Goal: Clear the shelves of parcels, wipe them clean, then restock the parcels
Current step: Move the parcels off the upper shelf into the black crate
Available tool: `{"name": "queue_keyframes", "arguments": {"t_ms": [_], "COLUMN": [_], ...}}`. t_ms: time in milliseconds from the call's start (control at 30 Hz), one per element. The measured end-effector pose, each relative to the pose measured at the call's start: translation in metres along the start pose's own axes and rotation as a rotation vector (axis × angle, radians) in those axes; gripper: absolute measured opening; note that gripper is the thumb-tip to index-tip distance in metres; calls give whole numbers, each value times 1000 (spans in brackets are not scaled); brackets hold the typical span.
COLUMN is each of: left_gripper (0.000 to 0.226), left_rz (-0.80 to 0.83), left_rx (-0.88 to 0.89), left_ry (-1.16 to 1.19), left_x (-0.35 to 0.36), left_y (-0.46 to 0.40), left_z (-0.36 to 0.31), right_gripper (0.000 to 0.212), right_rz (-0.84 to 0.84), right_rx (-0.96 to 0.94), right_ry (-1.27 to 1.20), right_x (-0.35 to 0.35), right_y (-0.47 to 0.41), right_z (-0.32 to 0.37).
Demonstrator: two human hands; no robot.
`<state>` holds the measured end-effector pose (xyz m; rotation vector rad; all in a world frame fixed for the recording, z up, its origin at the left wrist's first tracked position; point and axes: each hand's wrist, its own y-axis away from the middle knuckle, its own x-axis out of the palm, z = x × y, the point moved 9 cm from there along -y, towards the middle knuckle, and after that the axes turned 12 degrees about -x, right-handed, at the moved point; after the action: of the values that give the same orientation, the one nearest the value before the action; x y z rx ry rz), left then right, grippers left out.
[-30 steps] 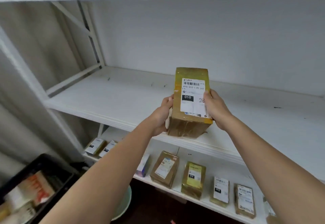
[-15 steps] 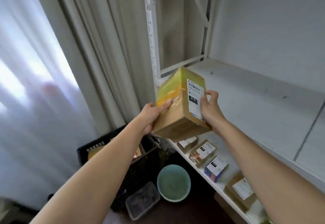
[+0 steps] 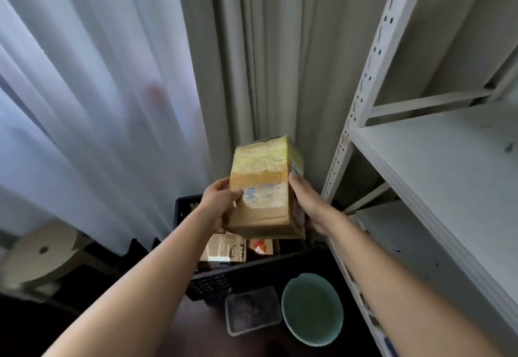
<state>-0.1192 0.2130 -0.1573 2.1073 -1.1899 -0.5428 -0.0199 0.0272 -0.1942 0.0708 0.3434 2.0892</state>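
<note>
A brown cardboard parcel (image 3: pixel 266 188) with yellow tape over its top is held up between both hands, left of the white shelf unit (image 3: pixel 437 154). My left hand (image 3: pixel 220 202) grips its left side, thumb across the front face. My right hand (image 3: pixel 307 202) grips its right side, fingers wrapped around the labelled face. The parcel hangs above a black crate (image 3: pixel 207 283) on the floor that holds other parcels (image 3: pixel 224 247). The upper shelf board in view carries no parcels.
Grey and white curtains (image 3: pixel 112 90) hang behind and to the left. On the dark floor sit a green basin (image 3: pixel 312 309) and a clear plastic container (image 3: pixel 252 311). A large white roll (image 3: pixel 42 255) stands at the left. The shelf's perforated upright (image 3: pixel 364 82) is close to the parcel's right.
Both hands have carried the parcel from the shelf leftward, and it now hangs over the black crate. The view has swung left toward the curtains.
</note>
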Motion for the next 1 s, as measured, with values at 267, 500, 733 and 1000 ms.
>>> {"name": "queue_keyframes", "arguments": {"t_ms": [267,500,733,1000], "left_gripper": [59,66,78,61], "left_rz": [-114,-168,-167,-229], "left_rx": [-116,-268,-297,-322], "left_ry": [20,54,146,103], "left_x": [-15,-23,-24,-15], "left_y": [-117,-188,-223,-224], "left_z": [45,99,113,113], "right_gripper": [56,48,53,48], "right_rz": [114,209,186,-2], "right_rx": [210,392,399,161], "right_ry": [61,66,-35,-4], "right_x": [42,74,89,65], "right_y": [-94,-139,-184,-193], "right_z": [-86,-171,-194,-177]}}
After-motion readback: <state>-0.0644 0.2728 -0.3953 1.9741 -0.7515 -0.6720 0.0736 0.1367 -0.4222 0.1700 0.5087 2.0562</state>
